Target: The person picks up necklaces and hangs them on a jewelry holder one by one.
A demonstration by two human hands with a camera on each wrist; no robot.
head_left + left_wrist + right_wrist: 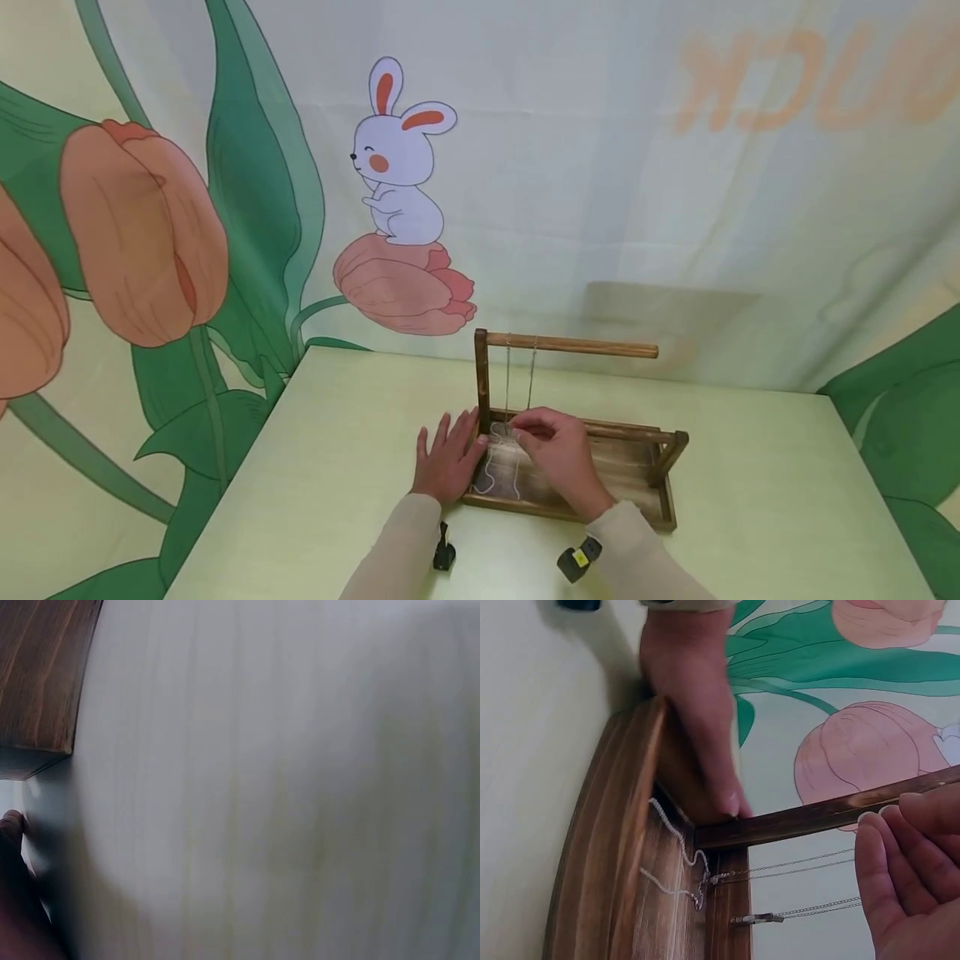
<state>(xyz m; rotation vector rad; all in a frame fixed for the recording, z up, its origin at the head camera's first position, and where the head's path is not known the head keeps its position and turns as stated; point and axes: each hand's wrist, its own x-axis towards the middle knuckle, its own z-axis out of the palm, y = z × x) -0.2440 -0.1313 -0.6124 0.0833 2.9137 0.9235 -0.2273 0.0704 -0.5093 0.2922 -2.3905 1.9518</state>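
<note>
A brown wooden jewelry stand (572, 511) has a tray base and an upper bar (592, 345) on a post. Thin necklace chains (532, 375) hang from the bar near the post; a pale chain (676, 834) lies loosely curved in the tray. My left hand (447, 462) rests with spread fingers against the tray's left end, its thumb at the rim. Over the tray's left part, my right hand (558, 450) has thumb and fingertips drawn together beside the hanging chains. I cannot tell whether a chain is between them. In the right wrist view its fingers (881, 862) overlap the chains.
A lower crossbar (630, 431) with a short post stands at the tray's right end. The stand is on a pale table (337, 417), before a printed cloth (540, 208) with tulips and a rabbit. Black wrist devices (575, 563) are below the sleeves.
</note>
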